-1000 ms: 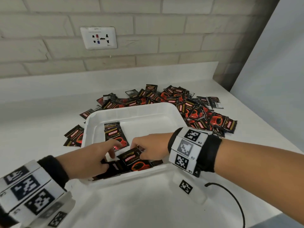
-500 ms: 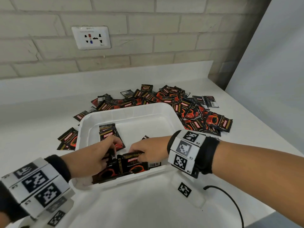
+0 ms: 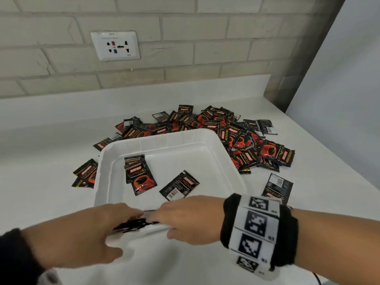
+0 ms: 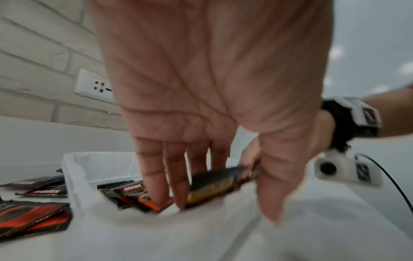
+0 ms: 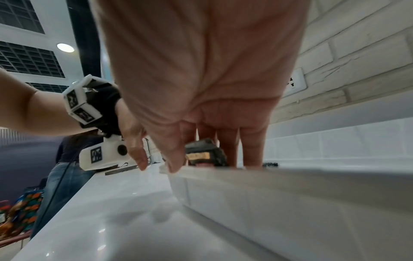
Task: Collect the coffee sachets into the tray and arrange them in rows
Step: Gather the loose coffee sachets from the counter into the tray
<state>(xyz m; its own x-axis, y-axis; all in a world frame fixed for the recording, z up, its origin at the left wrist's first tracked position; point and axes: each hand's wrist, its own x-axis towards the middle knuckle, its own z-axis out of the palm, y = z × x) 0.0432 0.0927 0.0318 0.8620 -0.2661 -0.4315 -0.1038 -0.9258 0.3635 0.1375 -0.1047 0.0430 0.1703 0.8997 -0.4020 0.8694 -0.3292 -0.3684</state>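
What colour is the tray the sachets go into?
Plain white tray, clearest in the head view.

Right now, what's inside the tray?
In the tray: a small stack of sachets at left, one loose sachet mid-floor, and a bunch at the near wall under the left hand and right hand. Their count is hidden.

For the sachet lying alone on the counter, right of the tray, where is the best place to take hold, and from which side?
Probably the lone sachet is best pinched at its near crimped edge, coming from above on the right side. It lies flat and apart from the pile, and the right hand is nearest.
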